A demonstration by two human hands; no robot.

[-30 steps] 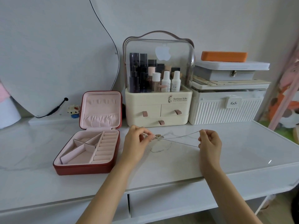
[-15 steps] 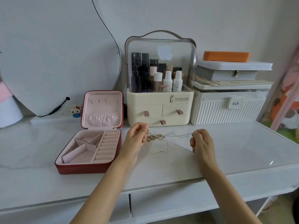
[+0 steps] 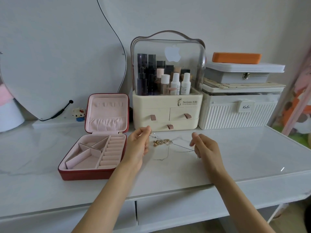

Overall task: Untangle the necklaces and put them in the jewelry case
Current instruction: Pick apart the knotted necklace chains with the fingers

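Left hand [image 3: 139, 145] and right hand [image 3: 204, 147] each pinch chain; ease necklaces [image 3: 162, 142] apart gently at the knot, no yanking.

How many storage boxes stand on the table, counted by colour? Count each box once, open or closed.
Red: 1, the open jewelry case
Cream: 1, the cosmetics organizer
White: 1, the ribbed box
Grey: 1, the latched box, on the ribbed box
Orange: 1, the flat case, on top
Total: 5
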